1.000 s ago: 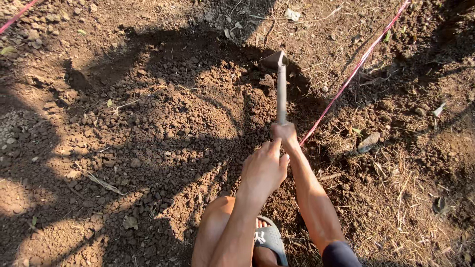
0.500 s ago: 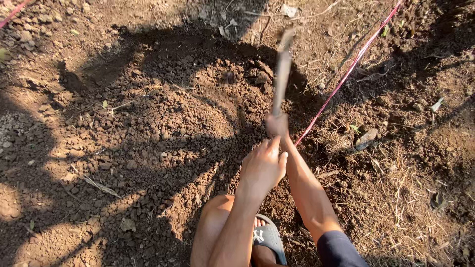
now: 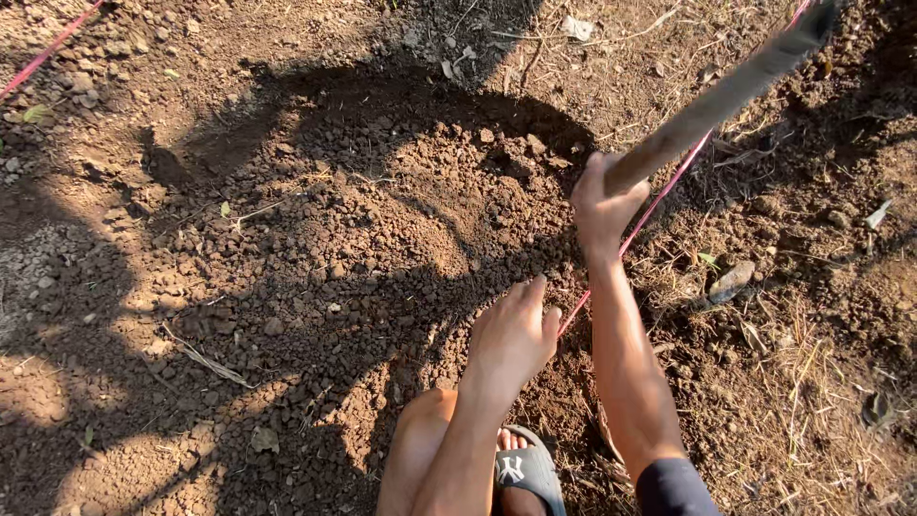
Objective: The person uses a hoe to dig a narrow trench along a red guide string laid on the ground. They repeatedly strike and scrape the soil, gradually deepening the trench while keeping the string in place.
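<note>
Digging tool: a long, dull brown-grey wooden handle (image 3: 726, 96) runs from the centre right of the frame up to the upper right corner; its head is out of view.
Change: half a second ago the handle stood near upright over the loose earth at upper centre; now it tilts far to the upper right, blurred, so the tool is lifted off the ground and swung back.
Right hand: the right hand (image 3: 604, 203) is wrapped tight around the lower end of the handle, fingers curled shut on it, higher in the frame than before.
Left hand: the left hand (image 3: 511, 334) holds nothing, fingers loosely spread and pointing up, hovering over the soil at lower centre, much where it was.
Soil: the crumbly red-brown dug earth (image 3: 382, 220) fills the middle of the frame, half in shadow, and lies much as it did.
Pink string: a thin pink cord (image 3: 659, 201) runs diagonally from lower centre to upper right, passing behind the right hand.
Foot: a black slide sandal (image 3: 530, 473) sits at the bottom edge, below the left hand.
Reading: the raised handle suggests one stroke is over and the tool is cocked above the loosened patch.
</note>
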